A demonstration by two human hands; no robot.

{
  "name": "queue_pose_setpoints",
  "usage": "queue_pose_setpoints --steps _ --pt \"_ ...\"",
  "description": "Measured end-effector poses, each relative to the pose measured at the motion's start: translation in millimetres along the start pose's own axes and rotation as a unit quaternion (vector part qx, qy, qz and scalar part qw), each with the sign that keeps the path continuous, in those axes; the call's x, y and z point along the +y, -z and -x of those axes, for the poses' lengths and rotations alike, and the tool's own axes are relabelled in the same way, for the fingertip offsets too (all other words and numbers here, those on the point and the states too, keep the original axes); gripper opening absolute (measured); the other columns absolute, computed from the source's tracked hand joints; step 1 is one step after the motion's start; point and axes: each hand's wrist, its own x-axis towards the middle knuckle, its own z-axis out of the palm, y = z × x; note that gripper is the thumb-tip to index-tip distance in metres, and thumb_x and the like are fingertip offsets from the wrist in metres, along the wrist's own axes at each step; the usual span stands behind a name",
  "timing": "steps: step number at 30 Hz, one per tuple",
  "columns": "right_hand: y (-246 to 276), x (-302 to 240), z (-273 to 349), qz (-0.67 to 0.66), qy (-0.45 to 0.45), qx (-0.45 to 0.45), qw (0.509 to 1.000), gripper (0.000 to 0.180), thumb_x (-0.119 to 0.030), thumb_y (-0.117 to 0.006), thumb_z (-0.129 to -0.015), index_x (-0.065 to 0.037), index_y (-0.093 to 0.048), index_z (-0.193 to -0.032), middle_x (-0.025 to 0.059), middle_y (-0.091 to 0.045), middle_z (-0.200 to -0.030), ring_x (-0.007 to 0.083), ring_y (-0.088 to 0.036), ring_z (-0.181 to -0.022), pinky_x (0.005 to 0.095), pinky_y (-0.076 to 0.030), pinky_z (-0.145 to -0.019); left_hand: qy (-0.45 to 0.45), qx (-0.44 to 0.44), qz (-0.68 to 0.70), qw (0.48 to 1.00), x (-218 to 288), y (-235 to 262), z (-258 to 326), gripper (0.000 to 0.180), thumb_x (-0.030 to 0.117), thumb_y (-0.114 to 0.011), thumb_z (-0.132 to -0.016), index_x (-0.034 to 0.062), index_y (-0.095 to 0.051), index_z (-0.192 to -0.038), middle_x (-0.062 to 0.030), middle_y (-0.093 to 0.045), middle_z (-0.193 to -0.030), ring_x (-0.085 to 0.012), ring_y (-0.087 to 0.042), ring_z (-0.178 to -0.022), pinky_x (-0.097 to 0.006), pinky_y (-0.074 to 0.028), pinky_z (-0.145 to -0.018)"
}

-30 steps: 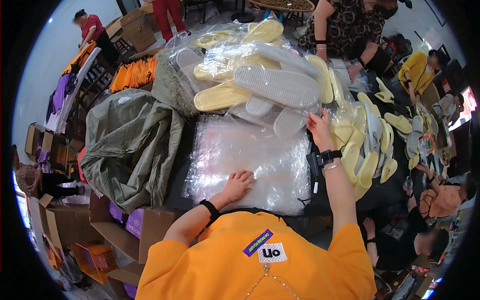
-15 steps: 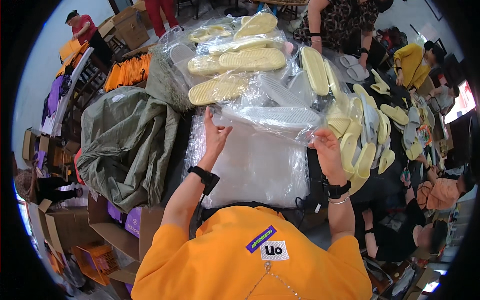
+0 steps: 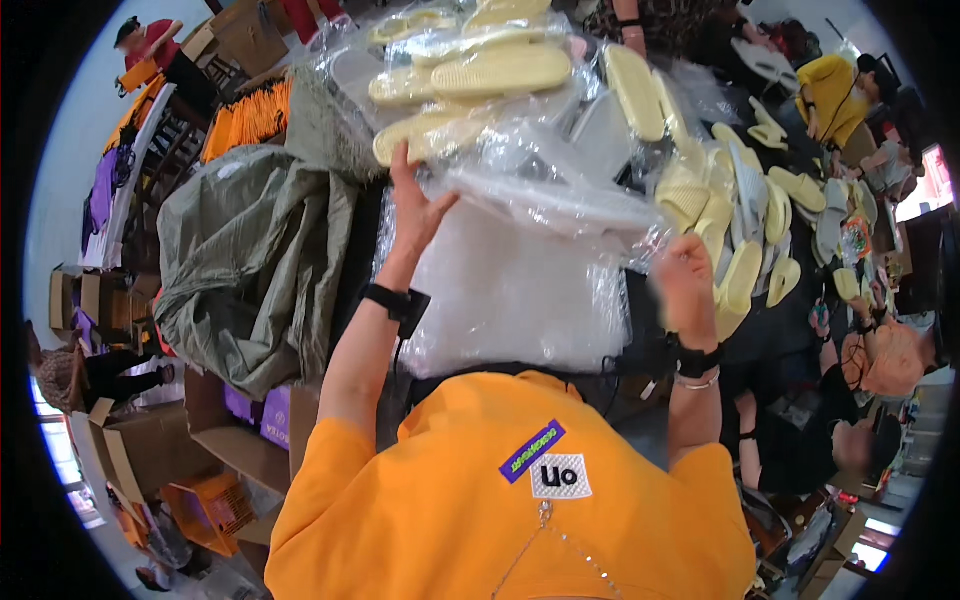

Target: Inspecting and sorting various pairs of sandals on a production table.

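A pale grey slipper in a clear plastic bag (image 3: pixel 570 208) lies slanted between my hands, over the near side of the pile. My right hand (image 3: pixel 690 285) is closed in a pinch on the bag's right end. At the other end my left hand (image 3: pixel 418 208) has its thumb and forefinger spread apart, beside or against the plastic; I cannot tell if it touches. Below both hands lies a stack of flat clear bags (image 3: pixel 515 300). Beyond my hands are bagged yellow slippers (image 3: pixel 500 72) in a heap.
Loose yellow and grey slippers (image 3: pixel 745 270) spread along the right of the dark table. A grey-green sack (image 3: pixel 250 270) bulges at the left, with orange items (image 3: pixel 248 118) behind it. Cardboard boxes (image 3: pixel 150 445) stand at lower left. Other people work across and to the right.
My right hand has moved slightly right, and the bag's right end has swung nearer to me. My left hand stays spread at the other end. The whole view has shifted a little.
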Motion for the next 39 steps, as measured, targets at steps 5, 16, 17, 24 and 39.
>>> queue_pose_setpoints --steps 5,16,17,24,39 --pt "-2 -1 4 -0.044 0.013 -0.024 0.999 0.012 -0.003 -0.058 -0.082 -0.007 -0.05 -0.089 0.0013 -0.054 -0.083 0.012 -0.056 -0.08 0.0279 -0.045 -0.076 0.139 -0.151 0.122 0.971 -16 7 6 0.043 0.016 -0.071 -0.07 0.0028 -0.057 -0.108 -0.0087 -0.056 -0.109 -0.0207 -0.048 -0.106 -0.033 -0.036 -0.09" --pt "-3 -50 13 -0.221 0.084 -0.066 0.969 0.013 -0.012 -0.051 -0.089 -0.009 -0.047 -0.101 0.0066 -0.059 -0.097 0.0214 -0.056 -0.098 0.0556 -0.032 -0.096 0.074 -0.166 0.273 0.945 96 66 -4 0.009 0.006 -0.053 -0.087 0.0011 -0.054 -0.095 -0.0056 -0.059 -0.077 -0.0096 -0.055 -0.067 -0.023 -0.045 -0.058" --pt "4 -46 12 -0.216 0.088 -0.076 0.969 0.027 -0.014 -0.045 -0.091 -0.009 -0.045 -0.118 0.0052 -0.056 -0.107 0.0206 -0.053 -0.103 0.0516 -0.034 -0.096 0.078 -0.18 0.295 0.935 105 68 -9 0.01 0.007 -0.053 -0.087 0.0013 -0.053 -0.096 -0.0054 -0.058 -0.075 -0.0092 -0.054 -0.065 -0.022 -0.043 -0.055" --pt "30 21 -25 -0.14 -0.091 0.09 0.982 0.041 -0.018 -0.044 -0.092 -0.008 -0.037 -0.131 0.0092 -0.044 -0.128 0.0207 -0.045 -0.113 0.0408 -0.038 -0.094 0.237 -0.188 0.292 0.907 62 44 -25 0.023 0.016 -0.053 -0.088 0.0037 -0.051 -0.107 -0.0063 -0.059 -0.082 -0.0102 -0.055 -0.066 -0.021 -0.041 -0.057" --pt "58 136 71 0.257 -0.415 0.073 0.87 0.052 -0.028 -0.055 -0.084 -0.009 -0.038 -0.129 0.0059 -0.054 -0.105 0.0135 -0.052 -0.089 0.0304 -0.043 -0.068 0.457 -0.169 0.372 0.79 -65 98 67 0.031 0.027 -0.049 -0.09 0.0023 -0.055 -0.108 -0.0056 -0.059 -0.094 -0.0154 -0.058 -0.078 -0.028 -0.046 -0.069"
